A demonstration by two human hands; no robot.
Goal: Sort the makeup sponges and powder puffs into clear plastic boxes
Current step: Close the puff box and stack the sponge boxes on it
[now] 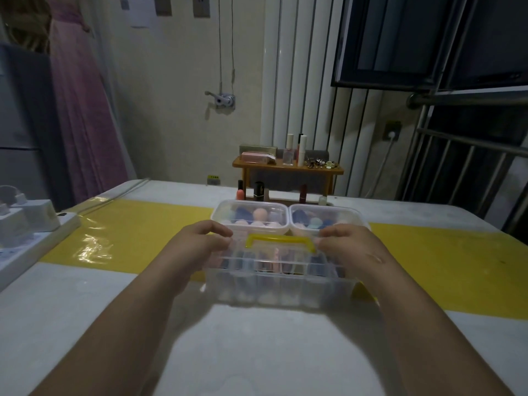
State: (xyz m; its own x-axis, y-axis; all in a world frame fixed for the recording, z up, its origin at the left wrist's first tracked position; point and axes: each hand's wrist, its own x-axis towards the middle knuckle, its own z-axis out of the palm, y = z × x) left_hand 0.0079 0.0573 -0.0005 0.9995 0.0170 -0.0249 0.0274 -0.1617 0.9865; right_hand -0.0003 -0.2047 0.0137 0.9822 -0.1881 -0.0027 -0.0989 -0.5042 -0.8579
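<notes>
At the middle of the white table point(257, 352), a clear carry box point(274, 284) is sitting with its lid on, its compartments showing pink and dark shapes too blurred to name. The left hand point(197, 241) and right hand point(351, 244) are curling their fingers over the lid's top edge, one on each side of the yellow handle point(281, 240), both gripping the box. Thin see-through plastic like this is probably going to feel light, slick and slightly flexible, with loose contents apt to shift. The handle or the two short ends are looking like the surest holds. Just behind the carry box, two smaller clear boxes, the left small box point(251, 202) and the right small box point(323, 206), are standing side by side, holding sponges, a peach sponge point(260, 214) among them. Under the carry box, a yellow strip point(137, 232) is running across the table. Farther behind it, a wooden shelf point(285, 167) is carrying bottles.
</notes>
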